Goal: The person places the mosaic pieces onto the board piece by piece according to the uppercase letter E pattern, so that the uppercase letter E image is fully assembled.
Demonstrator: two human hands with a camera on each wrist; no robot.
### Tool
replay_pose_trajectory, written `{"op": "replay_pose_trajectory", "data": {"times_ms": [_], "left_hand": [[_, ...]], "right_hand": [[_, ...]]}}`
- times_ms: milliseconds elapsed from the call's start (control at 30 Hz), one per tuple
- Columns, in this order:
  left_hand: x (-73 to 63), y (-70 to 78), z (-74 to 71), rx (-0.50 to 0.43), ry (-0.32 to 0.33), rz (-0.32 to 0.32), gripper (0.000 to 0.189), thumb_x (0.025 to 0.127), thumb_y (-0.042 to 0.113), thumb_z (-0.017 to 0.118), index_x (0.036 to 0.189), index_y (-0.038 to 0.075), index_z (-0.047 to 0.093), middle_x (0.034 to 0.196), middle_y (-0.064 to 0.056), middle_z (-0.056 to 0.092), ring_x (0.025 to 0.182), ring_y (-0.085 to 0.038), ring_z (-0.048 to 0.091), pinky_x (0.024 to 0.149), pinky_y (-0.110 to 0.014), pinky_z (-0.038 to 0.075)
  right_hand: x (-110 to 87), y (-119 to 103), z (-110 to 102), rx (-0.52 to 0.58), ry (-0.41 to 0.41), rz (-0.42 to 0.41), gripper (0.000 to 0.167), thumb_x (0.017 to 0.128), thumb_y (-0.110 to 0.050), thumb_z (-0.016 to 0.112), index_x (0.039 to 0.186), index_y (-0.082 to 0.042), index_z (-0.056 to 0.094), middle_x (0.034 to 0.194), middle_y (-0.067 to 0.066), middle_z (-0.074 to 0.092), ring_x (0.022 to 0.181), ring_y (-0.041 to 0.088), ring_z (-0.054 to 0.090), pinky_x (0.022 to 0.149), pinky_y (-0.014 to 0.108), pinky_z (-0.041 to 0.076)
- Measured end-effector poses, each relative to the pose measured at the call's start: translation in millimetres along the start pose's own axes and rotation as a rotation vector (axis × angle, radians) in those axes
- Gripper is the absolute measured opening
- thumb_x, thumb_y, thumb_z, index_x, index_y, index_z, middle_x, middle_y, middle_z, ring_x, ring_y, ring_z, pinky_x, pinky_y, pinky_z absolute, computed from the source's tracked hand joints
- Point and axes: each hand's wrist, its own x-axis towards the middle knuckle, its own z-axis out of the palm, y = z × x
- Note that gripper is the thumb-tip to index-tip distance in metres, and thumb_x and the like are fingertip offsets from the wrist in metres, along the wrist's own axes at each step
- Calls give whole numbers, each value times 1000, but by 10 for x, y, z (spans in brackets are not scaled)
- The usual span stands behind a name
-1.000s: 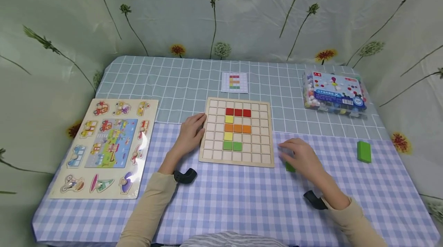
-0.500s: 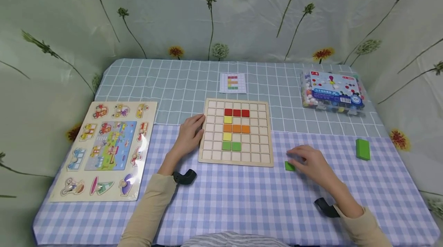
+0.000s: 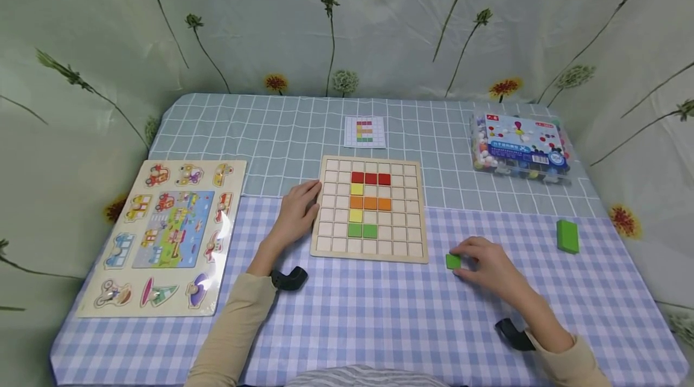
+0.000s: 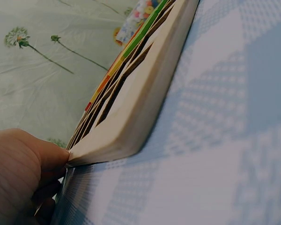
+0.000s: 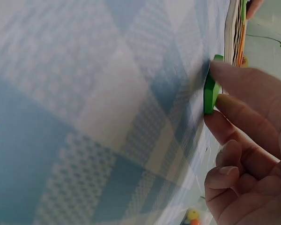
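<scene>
A wooden grid board (image 3: pixel 401 249) lies mid-table. On it are red tiles (image 3: pixel 371 178), orange tiles (image 3: pixel 370 202), two yellow tiles (image 3: pixel 355 215) and two green tiles (image 3: pixel 362 230). My left hand (image 3: pixel 295 212) rests against the board's left edge, thumb and fingertips touching its side; in the left wrist view the thumb (image 4: pixel 51 157) meets a corner. Right of the board, my right hand (image 3: pixel 490 263) pinches a loose green tile (image 3: pixel 452 261) at the tabletop. The right wrist view shows thumb and fingertips on that tile's (image 5: pixel 211 93) edges, with the other fingers curled.
Behind the board lies a pattern card (image 3: pixel 365 132) with a similar coloured design. A vehicle peg puzzle (image 3: pixel 230 242) occupies the left side. A clear box of coloured balls (image 3: pixel 523 146) stands back right, and a green block (image 3: pixel 567 236) sits at right.
My right hand has drawn back a little to the right, uncovering more of the loose green tile, and its thumb and fingertips have come onto the tile's edges. My left hand stays at the board.
</scene>
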Motion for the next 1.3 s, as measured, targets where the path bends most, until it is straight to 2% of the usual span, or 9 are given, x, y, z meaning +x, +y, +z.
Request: {"op": "replay_pose_trajectory", "data": {"times_ms": [133, 367, 600, 833, 967, 1100, 1300], "left_hand": [[-5, -18, 0, 6, 12, 17, 46, 90, 7, 53, 134, -4, 48, 139, -20, 48, 128, -40, 42, 97, -60, 33], [-22, -23, 22, 15, 21, 25, 46, 90, 7, 53, 134, -4, 48, 139, -20, 49, 128, -39, 43, 95, -60, 35], [-61, -10, 35, 3, 19, 13, 47, 89, 7, 53, 134, -3, 48, 139, -19, 49, 128, -39, 43, 96, -59, 35], [-17, -8, 34, 14, 36, 28, 46, 89, 7, 53, 134, -3, 49, 138, -19, 50, 127, -39, 44, 97, -59, 35], [-9, -8, 40, 20, 30, 39, 46, 90, 8, 53, 134, -3, 48, 139, -20, 49, 127, -40, 44, 97, -59, 35], [-29, -23, 35, 20, 17, 24, 46, 91, 8, 53, 135, -2, 47, 140, -19, 49, 128, -39, 43, 98, -59, 34], [-27, -18, 23, 25, 14, 29, 46, 92, 10, 51, 136, -1, 47, 140, -19, 49, 129, -39, 42, 98, -59, 34]], "right_hand": [[31, 2, 35, -20, 26, -49, 26, 63, -5, 82, 87, -6, 73, 84, 1, 67, 77, 18, 61, 67, 30, 51], [178, -30, 13, -24, 48, -70, 25, 64, -4, 81, 87, -8, 73, 85, 0, 66, 77, 15, 59, 65, 28, 49], [406, -161, 67, -2, 47, -119, 24, 66, -4, 81, 89, -6, 73, 86, 2, 66, 79, 18, 60, 68, 31, 50], [677, -279, 189, 33, 54, -154, 23, 68, -7, 80, 90, -4, 73, 87, 6, 67, 79, 17, 58, 67, 29, 49], [772, -342, 259, 74, 25, -138, 23, 71, -9, 79, 92, -3, 73, 88, 6, 67, 77, 16, 55, 64, 26, 46], [850, -404, 340, 107, -20, -115, 24, 72, -11, 78, 94, -4, 73, 90, 6, 68, 78, 14, 55, 65, 24, 46], [941, -475, 389, 85, -35, -136, 24, 72, -13, 78, 94, -4, 73, 91, 5, 67, 77, 12, 54, 65, 24, 46]]}}
